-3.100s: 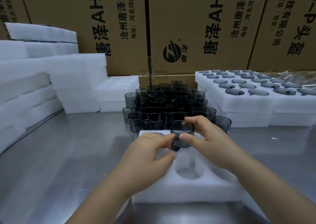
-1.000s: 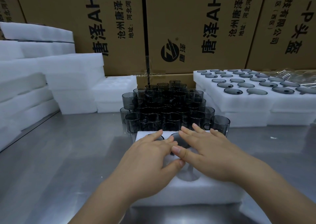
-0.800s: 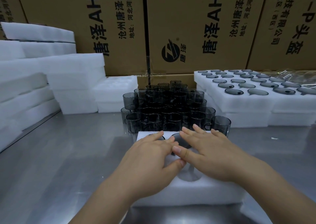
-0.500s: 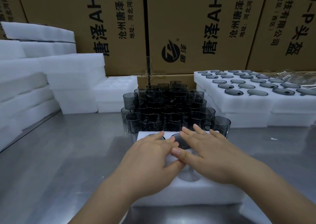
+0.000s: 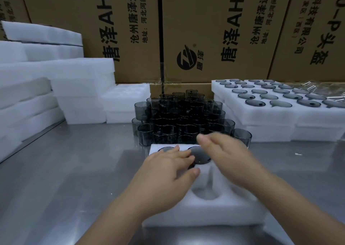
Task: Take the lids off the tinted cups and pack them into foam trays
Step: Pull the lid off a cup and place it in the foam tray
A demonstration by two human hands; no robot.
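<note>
A white foam tray (image 5: pixel 205 215) lies on the steel table in front of me. Two tinted cups sit sunk in its far holes, one at the left (image 5: pixel 165 149) and one in the middle (image 5: pixel 200 156). My left hand (image 5: pixel 168 172) rests flat on the tray with straight fingers touching the middle cup's rim. My right hand (image 5: pixel 225 157) hovers blurred just above the tray's right side, fingers straight and holding nothing. An empty round hole (image 5: pixel 206 193) shows between my wrists. Behind the tray stands a stacked pile of loose tinted cups (image 5: pixel 183 117).
Filled foam trays (image 5: pixel 276 112) with tinted cups stand stacked at the right. Empty foam slabs (image 5: pixel 56 87) are piled at the left and back. Large cardboard boxes (image 5: pixel 214 30) wall off the rear. Crinkled clear plastic (image 5: pixel 321 87) lies at far right.
A cup held in both hands three seconds ago now sits pressed into the tray. Since half a second ago my right hand has lifted off it, while my left hand stays down.
</note>
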